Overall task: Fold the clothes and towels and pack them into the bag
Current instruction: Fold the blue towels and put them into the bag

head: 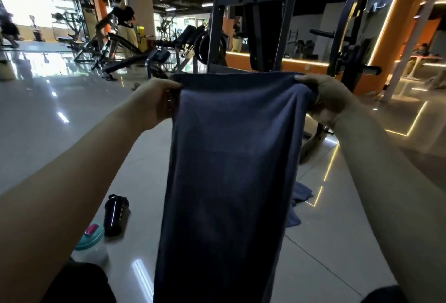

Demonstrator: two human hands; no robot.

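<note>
A long blue towel [229, 169] hangs straight down in front of me, held up by its top edge. My left hand [154, 102] grips the top left corner and my right hand [325, 97] grips the top right corner, both at the same height with arms stretched forward. The towel's lower end runs out of view at the bottom. More blue cloth [298, 202] lies crumpled on the floor behind the towel, to the right. No bag is in view.
A black bottle [115, 214] and a clear bottle with a teal lid [90, 242] stand on the glossy tiled floor at lower left. A metal gym rack [253, 24] rises just behind the towel. Benches, machines and a person [124, 22] stand far back left.
</note>
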